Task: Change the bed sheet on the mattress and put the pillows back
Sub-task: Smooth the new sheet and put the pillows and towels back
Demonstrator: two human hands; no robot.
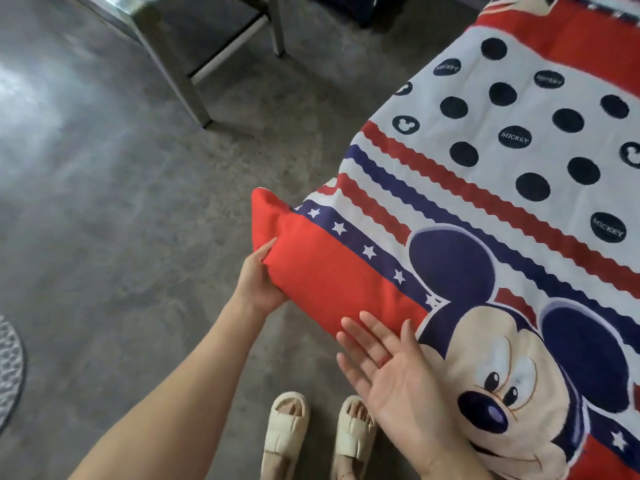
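Fingers (353, 336) of the right hand (388, 372) lie straight, holding nothing, at the mattress (332, 271) corner's near side; the left hand (261, 278) cups its outer edge. Sheet (485, 174) covers the corner: smooth outward, then tuck beneath.

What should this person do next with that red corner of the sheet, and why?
Probably tuck the red corner under the mattress. The sheet already lies spread over the top, yet that corner juts out past the edge above the floor. The left hand cups the end from below, while the right hand is flat and open beside the red side, holding nothing.
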